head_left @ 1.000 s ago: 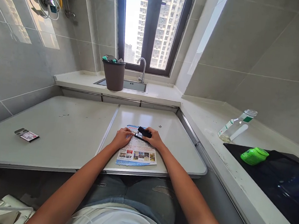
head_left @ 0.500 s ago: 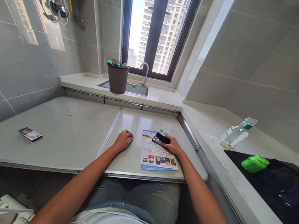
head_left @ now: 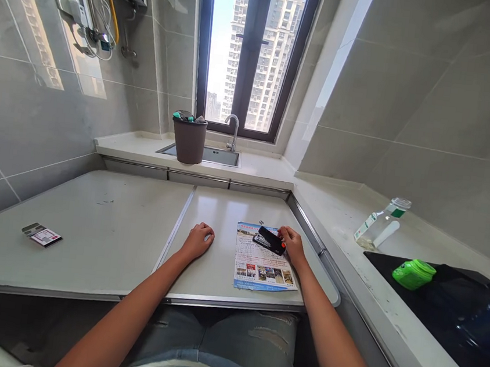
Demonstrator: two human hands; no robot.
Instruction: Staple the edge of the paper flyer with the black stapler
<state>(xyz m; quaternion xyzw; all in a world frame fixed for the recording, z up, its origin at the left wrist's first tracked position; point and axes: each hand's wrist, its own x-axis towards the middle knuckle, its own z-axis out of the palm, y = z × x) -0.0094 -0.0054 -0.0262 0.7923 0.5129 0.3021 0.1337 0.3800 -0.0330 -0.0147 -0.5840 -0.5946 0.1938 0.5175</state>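
A printed colour leaflet [head_left: 258, 261] lies on the white table [head_left: 134, 236], right of centre. On its upper part sits a black stapler [head_left: 269, 240] with an orange tip. My right hand [head_left: 292, 244] is curled at the stapler's right end, fingers touching it. My left hand [head_left: 197, 241] rests on the bare table left of the leaflet, fingers loosely curled with nothing in them.
A small card packet [head_left: 41, 235] lies far left on the table. Behind are a sink with a tap [head_left: 232, 129] and a brown bin [head_left: 189, 137]. On the right counter are a clear bottle [head_left: 379, 224], a green lid [head_left: 413, 273] and a black cooktop [head_left: 454, 310].
The leaflet and stapler have slid to the right with my right hand. My left hand has let go of the leaflet and now rests on the bare table.
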